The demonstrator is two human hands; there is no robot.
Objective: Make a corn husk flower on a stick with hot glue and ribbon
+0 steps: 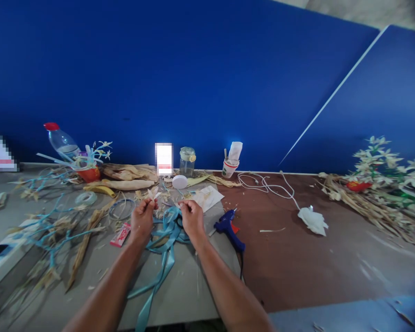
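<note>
Over the middle of the grey tabletop, my left hand (143, 220) is closed in a pinch on a small pale husk flower (154, 193). A short distance to its right, my right hand (192, 217) also pinches, its fingertips together; whatever lies between them is too small to make out. Beneath and between both hands is a loose heap of light blue ribbon (169, 230), its tails trailing toward the near edge. Just right of my right hand lies a blue glue gun (231, 229). A red and white packet (120, 235) rests left of my left wrist.
Blue-wrapped stems (55, 235), a tape roll (86, 198) and dry husks (127, 177) cover the left side. At the back stand a glass jar (187, 162), a paper cup (229, 168) and a tilted bottle (63, 142). A white cable (262, 180) and flower bunch (383, 170) lie right.
</note>
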